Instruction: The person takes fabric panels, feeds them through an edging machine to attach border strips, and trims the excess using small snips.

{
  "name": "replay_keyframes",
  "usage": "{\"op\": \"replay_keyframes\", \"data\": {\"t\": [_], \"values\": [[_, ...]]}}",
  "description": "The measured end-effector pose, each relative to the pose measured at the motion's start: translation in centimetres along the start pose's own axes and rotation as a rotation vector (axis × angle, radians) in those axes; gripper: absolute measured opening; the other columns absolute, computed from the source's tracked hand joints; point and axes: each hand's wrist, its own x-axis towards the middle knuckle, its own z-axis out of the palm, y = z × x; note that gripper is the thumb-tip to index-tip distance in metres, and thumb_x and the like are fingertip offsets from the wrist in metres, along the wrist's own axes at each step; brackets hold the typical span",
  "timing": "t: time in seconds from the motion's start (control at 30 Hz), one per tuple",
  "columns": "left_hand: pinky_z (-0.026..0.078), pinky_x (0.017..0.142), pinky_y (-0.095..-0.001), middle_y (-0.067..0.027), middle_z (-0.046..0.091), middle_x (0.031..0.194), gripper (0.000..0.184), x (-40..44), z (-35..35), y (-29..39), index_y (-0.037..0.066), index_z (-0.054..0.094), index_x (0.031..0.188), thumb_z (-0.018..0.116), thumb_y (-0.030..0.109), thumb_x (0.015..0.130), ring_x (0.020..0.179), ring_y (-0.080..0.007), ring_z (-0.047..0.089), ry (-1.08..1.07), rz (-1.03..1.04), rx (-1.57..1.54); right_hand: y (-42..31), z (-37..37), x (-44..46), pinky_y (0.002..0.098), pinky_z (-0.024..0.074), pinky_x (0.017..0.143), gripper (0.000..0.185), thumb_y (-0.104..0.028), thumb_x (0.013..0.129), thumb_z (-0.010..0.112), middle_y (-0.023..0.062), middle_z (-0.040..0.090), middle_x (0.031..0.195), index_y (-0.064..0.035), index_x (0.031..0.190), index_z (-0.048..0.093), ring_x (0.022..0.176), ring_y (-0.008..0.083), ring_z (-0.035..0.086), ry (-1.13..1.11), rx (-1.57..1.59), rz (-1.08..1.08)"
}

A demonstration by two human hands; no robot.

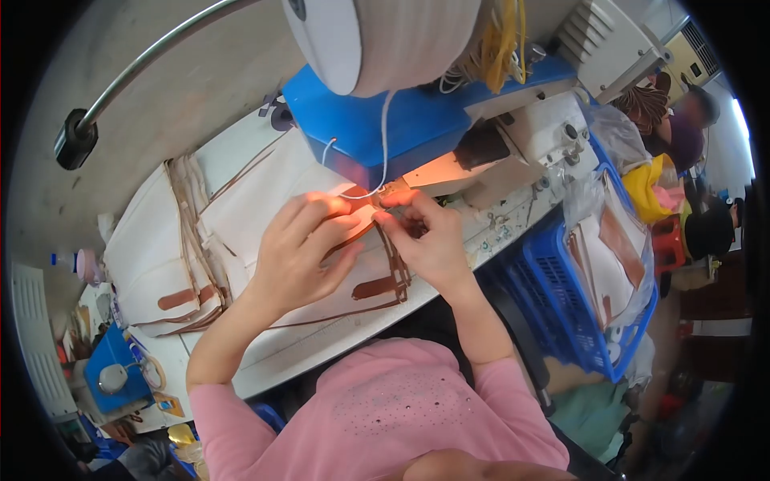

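Note:
A blue-headed machine (pixel 377 120), shaped like a sewing machine, stands over the worktable, its working spot lit orange. A white cord (pixel 385 136) hangs down to that spot. My left hand (pixel 305 248) has its fingers curled over a small brown piece (pixel 361 223), apparently leather, just in front of the machine. My right hand (pixel 425 240) pinches the piece's right side between thumb and fingers. Much of the piece is hidden by the fingers. Under and beside my hands lie flat white panels (pixel 321 298) with brown edges and a brown patch (pixel 374 287).
A large white spool (pixel 417 40) sits above the machine. More stacked panels (pixel 152 256) lie on the left of the table. At the right stands a blue basket (pixel 561 297) holding panels and plastic. A metal lamp arm (pixel 152 52) reaches in upper left. Another person (pixel 690 128) is far right.

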Motion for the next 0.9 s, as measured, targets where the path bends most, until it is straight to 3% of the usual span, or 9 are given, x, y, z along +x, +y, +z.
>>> {"op": "replay_keyframes", "data": {"t": [0.13, 0.23, 0.33, 0.43, 0.53, 0.63, 0.73, 0.83, 0.9], "values": [[0.052, 0.075, -0.033, -0.0079, 0.056, 0.107, 0.038, -0.9, 0.8, -0.5, 0.004, 0.06, 0.104, 0.065, 0.002, 0.067, 0.103, -0.0258, 0.057, -0.138, 0.004, 0.149, -0.1, -0.1, 0.4, 0.0272, 0.0406, 0.047, 0.016, -0.013, 0.077, 0.071, 0.0083, 0.053, 0.054, -0.0022, 0.083, 0.062, 0.046, 0.0148, 0.051, -0.001, 0.011, 0.019], [0.053, 0.073, -0.0313, -0.0079, 0.055, 0.112, 0.037, 0.3, 0.4, -0.1, 0.003, 0.059, 0.107, 0.06, 0.002, 0.07, 0.106, -0.0257, 0.056, -0.264, 0.022, 0.234, -0.4, -0.1, 0.9, 0.03, 0.0434, 0.048, 0.013, -0.013, 0.077, 0.07, 0.0097, 0.056, 0.057, -0.0028, 0.08, 0.062, 0.049, 0.0193, 0.057, 0.008, -0.042, -0.049], [0.054, 0.072, -0.0313, -0.0094, 0.055, 0.113, 0.035, 0.2, 0.7, 0.0, 0.0, 0.059, 0.108, 0.056, 0.002, 0.073, 0.108, -0.0264, 0.054, -0.301, 0.02, 0.282, -0.5, -0.2, 1.4, 0.0239, 0.0397, 0.046, 0.011, -0.005, 0.076, 0.067, 0.0044, 0.057, 0.056, 0.0008, 0.084, 0.062, 0.048, 0.0085, 0.052, 0.001, -0.18, -0.153], [0.054, 0.075, -0.0324, -0.0128, 0.055, 0.115, 0.034, 0.2, 0.5, 0.1, -0.002, 0.058, 0.109, 0.055, 0.005, 0.075, 0.111, -0.0282, 0.053, -0.35, 0.046, 0.326, -1.3, -0.3, 1.7, 0.0344, 0.0481, 0.054, 0.014, -0.014, 0.075, 0.067, 0.0117, 0.061, 0.063, -0.0032, 0.083, 0.062, 0.056, 0.0274, 0.061, -0.04, -0.322, -0.076], [0.054, 0.075, -0.0327, -0.0161, 0.054, 0.116, 0.036, 0.2, 0.4, -0.5, -0.003, 0.056, 0.111, 0.054, 0.006, 0.077, 0.112, -0.0299, 0.053, -0.387, 0.035, 0.304, -1.2, -0.1, 1.8, 0.0336, 0.0487, 0.055, 0.016, -0.012, 0.074, 0.067, 0.0117, 0.061, 0.063, -0.0037, 0.087, 0.062, 0.055, 0.0262, 0.061, -0.033, -0.389, -0.08], [0.054, 0.076, -0.0323, -0.0182, 0.054, 0.117, 0.038, 0.3, 0.3, -0.4, -0.004, 0.054, 0.113, 0.054, 0.006, 0.076, 0.113, -0.0307, 0.052, -0.415, 0.051, 0.376, 0.5, 0.2, 1.4, 0.0322, 0.0479, 0.053, 0.019, -0.01, 0.074, 0.068, 0.0102, 0.06, 0.063, -0.005, 0.092, 0.064, 0.053, 0.024, 0.06, 0.08, -0.112, -0.069], [0.054, 0.076, -0.0318, -0.0192, 0.054, 0.118, 0.039, 0.5, 0.2, -0.1, -0.006, 0.053, 0.113, 0.054, 0.006, 0.076, 0.113, -0.0314, 0.053, -0.44, 0.064, 0.425, 0.1, -0.8, 0.8, 0.0302, 0.0468, 0.051, 0.023, -0.008, 0.075, 0.067, 0.0086, 0.06, 0.065, -0.0072, 0.098, 0.065, 0.053, 0.0213, 0.059, 0.054, -0.133, -0.215], [0.054, 0.076, -0.031, -0.0196, 0.053, 0.12, 0.04, 0.5, 0.4, 0.0, -0.007, 0.053, 0.113, 0.055, 0.006, 0.076, 0.112, -0.0311, 0.053, -0.445, 0.08, 0.469, 0.6, 0.1, 0.5, 0.0235, 0.0388, 0.043, 0.016, -0.002, 0.078, 0.066, 0.0053, 0.058, 0.06, -0.002, 0.094, 0.067, 0.045, 0.0085, 0.05, 0.082, -0.18, -0.387], [0.054, 0.077, -0.0305, -0.0197, 0.052, 0.122, 0.041, 0.6, 0.5, 0.0, -0.007, 0.053, 0.113, 0.056, 0.006, 0.075, 0.11, -0.0303, 0.054, -0.435, 0.065, 0.482, 0.7, 0.1, 0.5, 0.0245, 0.0389, 0.043, 0.019, -0.002, 0.077, 0.066, 0.0062, 0.058, 0.06, -0.003, 0.096, 0.067, 0.045, 0.0104, 0.051, 0.066, -0.219, -0.374]]}}
